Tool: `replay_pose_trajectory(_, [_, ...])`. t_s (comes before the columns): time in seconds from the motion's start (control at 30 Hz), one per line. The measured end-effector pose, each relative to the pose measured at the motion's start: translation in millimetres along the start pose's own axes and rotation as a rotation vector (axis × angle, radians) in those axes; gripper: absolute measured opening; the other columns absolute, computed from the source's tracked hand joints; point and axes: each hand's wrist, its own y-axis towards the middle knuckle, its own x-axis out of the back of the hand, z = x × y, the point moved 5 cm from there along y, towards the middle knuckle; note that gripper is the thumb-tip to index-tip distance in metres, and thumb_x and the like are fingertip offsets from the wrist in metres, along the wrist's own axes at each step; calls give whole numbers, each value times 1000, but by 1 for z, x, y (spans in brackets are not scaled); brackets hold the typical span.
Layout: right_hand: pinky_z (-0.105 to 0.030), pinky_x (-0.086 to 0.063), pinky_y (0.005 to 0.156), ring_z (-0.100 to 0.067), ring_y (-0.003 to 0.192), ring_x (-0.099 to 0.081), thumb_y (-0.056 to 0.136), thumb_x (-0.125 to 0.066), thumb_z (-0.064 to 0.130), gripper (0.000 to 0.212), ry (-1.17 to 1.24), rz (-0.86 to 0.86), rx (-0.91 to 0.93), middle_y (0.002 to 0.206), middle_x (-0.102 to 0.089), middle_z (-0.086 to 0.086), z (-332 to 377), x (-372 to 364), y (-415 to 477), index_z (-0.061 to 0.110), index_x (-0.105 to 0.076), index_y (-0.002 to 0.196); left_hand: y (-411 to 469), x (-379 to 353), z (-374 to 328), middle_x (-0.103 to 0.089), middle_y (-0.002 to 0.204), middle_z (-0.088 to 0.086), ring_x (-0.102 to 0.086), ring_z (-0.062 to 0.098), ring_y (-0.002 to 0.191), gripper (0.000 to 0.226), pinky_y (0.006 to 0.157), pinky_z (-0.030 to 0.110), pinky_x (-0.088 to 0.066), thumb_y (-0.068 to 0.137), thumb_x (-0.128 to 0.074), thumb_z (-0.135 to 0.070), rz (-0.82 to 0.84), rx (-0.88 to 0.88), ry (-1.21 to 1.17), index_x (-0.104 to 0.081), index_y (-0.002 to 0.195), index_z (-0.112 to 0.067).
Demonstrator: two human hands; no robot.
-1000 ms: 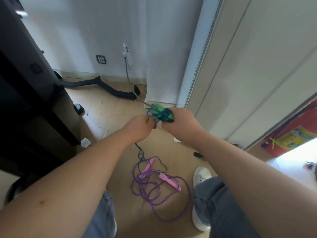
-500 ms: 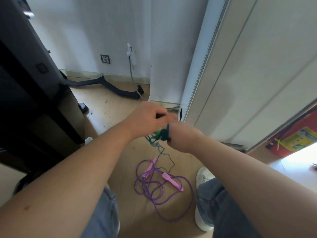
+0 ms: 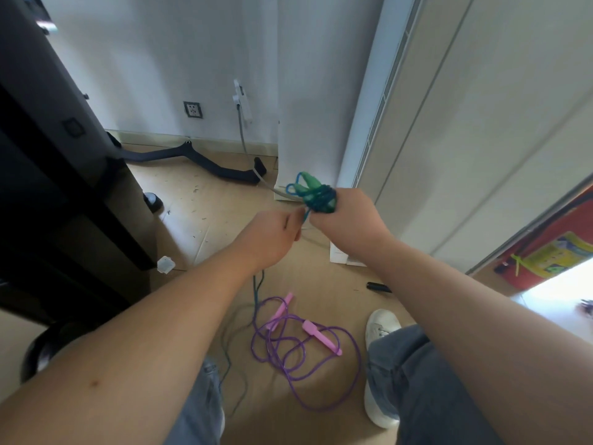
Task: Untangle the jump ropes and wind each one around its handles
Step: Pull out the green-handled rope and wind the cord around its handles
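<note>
green jump rope: its two green handles stick up out of the top of the right hand. teal cord is wound in many turns around them, just above that hand's curled fingers, which grip the bundle. the fingertips themselves are hidden behind the back of the hand. from the bundle a short stretch of cord runs down to the left hand, just beside the right, whose thumb and fingers are drawn together and pinch it. below the left hand's fingers the loose tail of the cord hangs to the wooden floor and trails between the person's legs. well below both hands, the purple jump rope lies on that floor in loose overlapping loops, its two pink handles among them, touched by neither hand. a white shoe stands just right of those loops, and a small black cylinder lies on the floor under the right forearm.
</note>
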Motion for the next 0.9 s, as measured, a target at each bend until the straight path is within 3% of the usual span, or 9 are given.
replay_pose_trajectory(0.07, [-23,-33,42,-16,51,-43,82,-61,17,19,-133,-45,-53,58,-48,1,-15,4,11,12,-50,67,-7,-9,-16,-53,62,-7,-54,13,60,50,60,30,-34,108,-29,-39,109,-136,126,-61,78,-13])
replay_pose_trajectory(0.2, [-26,-35,48,-21,60,-52,88,-48,11,19,-570,113,-71,72,-55,-4,-38,-6,18,14,-45,69,-11,-10,-34,-61,61,3,-54,14,52,52,56,33,-45,103,-40,-47,208,-325,165,-63,72,-13])
replay_pose_trajectory(0.33, [-35,-50,64,-27,77,-59,92,-54,19,6,-646,266,101,84,-61,-4,-21,-32,3,19,-55,86,2,19,-28,-45,45,-6,-42,12,42,54,48,21,-32,99,-50,-49,54,-334,95,-49,53,-21])
replay_pose_trajectory(0.47, [-29,-38,55,-22,65,-52,91,-57,20,10,-713,408,320,68,-46,1,9,-46,-23,14,-52,85,5,31,-16,-35,42,-6,-34,11,41,60,49,25,-29,94,-55,-51,-53,-249,181,-37,47,-19])
replay_pose_trajectory(0.57, [-25,-32,46,-13,57,-45,88,-59,23,13,-650,418,361,68,-51,0,20,-39,-29,11,-57,84,10,29,0,-34,45,-3,-31,14,44,59,51,26,-28,93,-60,-49,-10,-67,78,-37,46,-18])
replay_pose_trajectory(0.67, [-24,-36,50,-13,62,-52,85,-65,24,13,-418,383,311,70,-56,3,24,-29,-25,20,-54,78,10,27,12,-44,47,-2,-40,15,47,54,57,28,-37,91,-63,-49,38,109,-243,-46,49,-19])
replay_pose_trajectory(0.73, [-22,-35,51,-8,60,-50,84,-67,22,20,-289,322,264,67,-54,7,26,-24,-22,24,-50,73,8,23,7,-51,48,-4,-48,9,47,41,58,22,-42,94,-63,-30,81,156,-404,-50,59,-14])
replay_pose_trajectory(0.8, [-19,-33,49,-6,56,-46,85,-65,19,25,-215,233,208,64,-51,8,24,-22,-18,24,-47,68,6,20,1,-55,59,0,-50,10,54,33,54,13,-41,101,-51,-6,72,161,-244,-51,68,-12])
replay_pose_trajectory(0.9, [-11,-31,39,-11,54,-47,85,-61,16,20,-94,83,59,62,-51,5,10,-15,-5,20,-51,68,7,11,10,-59,74,10,-53,21,63,41,61,30,-43,106,-39,-27,70,172,-23,-64,77,-13])
